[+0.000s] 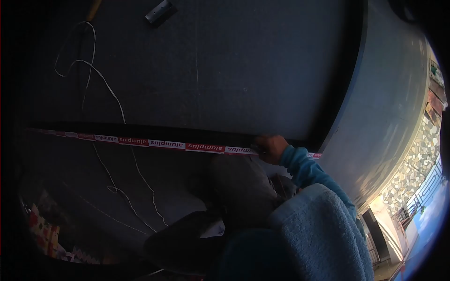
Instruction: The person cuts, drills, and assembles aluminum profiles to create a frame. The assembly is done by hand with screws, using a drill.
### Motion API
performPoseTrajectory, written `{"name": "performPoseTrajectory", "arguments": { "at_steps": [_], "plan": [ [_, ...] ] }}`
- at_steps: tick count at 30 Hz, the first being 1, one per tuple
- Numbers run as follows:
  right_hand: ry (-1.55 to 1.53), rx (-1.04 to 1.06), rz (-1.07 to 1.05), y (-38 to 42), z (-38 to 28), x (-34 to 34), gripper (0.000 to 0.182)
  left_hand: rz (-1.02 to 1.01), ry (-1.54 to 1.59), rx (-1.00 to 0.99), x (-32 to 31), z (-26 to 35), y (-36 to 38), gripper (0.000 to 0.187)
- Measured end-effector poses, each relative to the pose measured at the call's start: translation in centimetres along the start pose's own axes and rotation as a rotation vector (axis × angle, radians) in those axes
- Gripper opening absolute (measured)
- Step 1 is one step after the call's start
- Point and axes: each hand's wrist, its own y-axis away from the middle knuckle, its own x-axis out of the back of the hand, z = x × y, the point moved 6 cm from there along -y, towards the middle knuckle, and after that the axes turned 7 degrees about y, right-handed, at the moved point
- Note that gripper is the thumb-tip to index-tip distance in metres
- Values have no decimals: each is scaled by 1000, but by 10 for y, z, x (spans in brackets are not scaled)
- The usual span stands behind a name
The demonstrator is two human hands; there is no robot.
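Labelled bar [168, 144]: spans 9 to 3 o'clock.
Right hand [272, 148]: curled against the bar, toward 3 o'clock; whether gripping, I can't tell.
Left hand: out of sight, can't tell.
Metal piece [159, 11]: 11 o'clock.

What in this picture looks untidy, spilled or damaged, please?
The thin pale cord looks untidy: it lies in loose loops and shows on both sides of the long taped bar. No spill or damage stands out, though deep shadow hides much.

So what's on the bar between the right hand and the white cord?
A red-and-white alumplus strip runs along the bar between the right hand and the cord, in the head view.
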Motion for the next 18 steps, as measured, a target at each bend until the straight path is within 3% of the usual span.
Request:
{"name": "performPoseTrajectory", "arguments": {
  "at_steps": [10, 12, 15, 18],
  "plan": [
    [39, -73, 81, 5, -10, -3, 23, 292, -529, -51, 16, 2, 17, 51],
    [66, -115, 199, 4, -31, 9, 24, 400, -632, -79, 26, 15, 36, 52],
    [-162, -19, 268, -2, -104, 35, 32, 615, -784, -102, 43, 33, 82, 54],
    [-671, 400, 116, -7, -205, 32, 42, 807, -868, -112, 33, 64, 118, 55]
  ]
}}
